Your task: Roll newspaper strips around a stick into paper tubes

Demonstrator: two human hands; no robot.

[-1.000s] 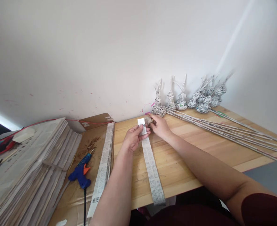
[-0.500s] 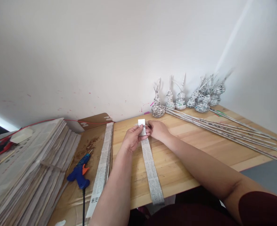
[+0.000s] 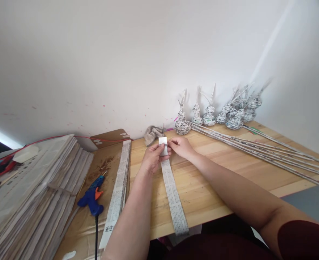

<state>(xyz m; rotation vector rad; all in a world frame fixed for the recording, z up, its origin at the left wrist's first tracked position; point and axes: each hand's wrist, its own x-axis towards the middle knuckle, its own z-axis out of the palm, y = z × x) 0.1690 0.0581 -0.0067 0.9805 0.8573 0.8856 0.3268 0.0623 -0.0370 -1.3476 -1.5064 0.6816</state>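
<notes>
A long printed newspaper strip runs from my hands down across the wooden table and over its front edge. My left hand is closed on the strip's upper end, thumb on top, and a short white piece sticks up above the thumb. Close by on the right, my right hand pinches at the side edge of that same end; its fingertips partly hide what they grip. Just behind my hands a crumpled grey-beige cloth lies against the wall.
On cardboard at left lie a blue glue gun, stacked newspaper strips and a tall newspaper pile. Several woven paper gourd shapes stand along the wall. Long rolled paper sticks stretch across the table's right side.
The grey-beige cloth now shows behind my hands, where bare wall and table were before. My right hand has shifted slightly at the strip's edge. My left hand keeps its hold.
</notes>
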